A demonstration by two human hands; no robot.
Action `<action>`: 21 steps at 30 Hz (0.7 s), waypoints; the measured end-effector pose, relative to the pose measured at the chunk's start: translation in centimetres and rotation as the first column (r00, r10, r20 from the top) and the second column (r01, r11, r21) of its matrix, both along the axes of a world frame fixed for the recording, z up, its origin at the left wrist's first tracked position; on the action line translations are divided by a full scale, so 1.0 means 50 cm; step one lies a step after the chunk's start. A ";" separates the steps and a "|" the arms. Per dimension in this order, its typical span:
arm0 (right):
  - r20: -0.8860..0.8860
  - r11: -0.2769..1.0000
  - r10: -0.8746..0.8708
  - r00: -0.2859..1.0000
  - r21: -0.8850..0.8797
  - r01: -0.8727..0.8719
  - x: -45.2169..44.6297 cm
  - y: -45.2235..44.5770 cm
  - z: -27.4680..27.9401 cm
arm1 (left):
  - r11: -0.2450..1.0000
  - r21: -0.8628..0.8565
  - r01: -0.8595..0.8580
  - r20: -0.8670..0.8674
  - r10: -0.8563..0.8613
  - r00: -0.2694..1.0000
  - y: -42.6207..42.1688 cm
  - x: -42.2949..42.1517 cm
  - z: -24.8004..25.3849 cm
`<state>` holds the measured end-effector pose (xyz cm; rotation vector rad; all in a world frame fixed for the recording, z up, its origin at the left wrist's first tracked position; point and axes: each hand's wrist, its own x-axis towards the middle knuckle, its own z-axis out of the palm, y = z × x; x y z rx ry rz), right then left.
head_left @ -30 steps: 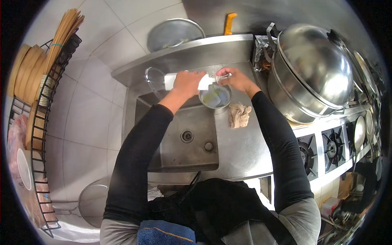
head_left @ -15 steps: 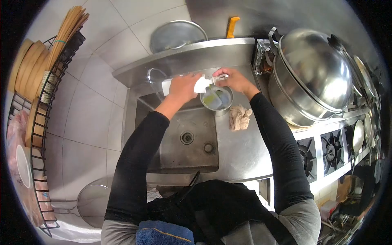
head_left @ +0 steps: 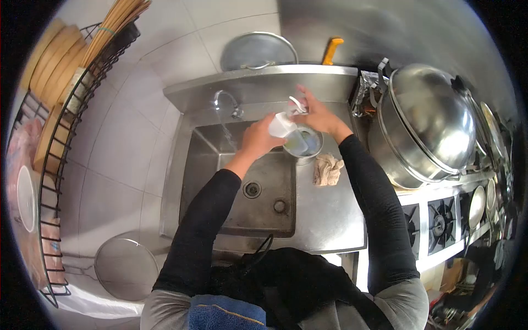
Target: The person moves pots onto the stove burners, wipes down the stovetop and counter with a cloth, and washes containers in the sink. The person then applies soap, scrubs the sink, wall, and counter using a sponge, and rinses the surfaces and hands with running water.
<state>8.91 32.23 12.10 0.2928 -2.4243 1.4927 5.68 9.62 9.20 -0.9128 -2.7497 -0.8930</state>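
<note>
My left hand (head_left: 258, 137) is closed around a white container (head_left: 282, 125), tilted at the left rim of a round metal pot (head_left: 304, 159). Its exact kind is unclear. Bluish and yellow-green items (head_left: 300, 142) show inside the pot, too blurred to name. Just above the pot, my right hand (head_left: 319, 116) pinches a small white curved piece (head_left: 297, 103) between fingers and thumb. A crumpled beige cloth (head_left: 328, 169) lies on the steel counter, below the right wrist. Water runs from the faucet (head_left: 225, 102) into the sink (head_left: 236, 212), left of my left hand.
A large lidded steel pot (head_left: 423, 121) stands at right beside gas burners (head_left: 440, 217). A round metal lid (head_left: 258, 50) and an orange handle (head_left: 332, 51) are behind the sink's backsplash. At left are a black wire rack (head_left: 52, 181) and a mesh strainer (head_left: 126, 269).
The white container has turned from lying sideways to a more end-on tilt. My right hand has lifted slightly away from it with the white piece. The whole view has shifted a little.
</note>
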 end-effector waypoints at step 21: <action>0.168 0.964 0.235 0.957 -0.164 -0.207 0.019 -0.271 -0.153 | 0.983 0.035 -0.180 0.245 0.166 0.955 -0.225 0.082 -0.106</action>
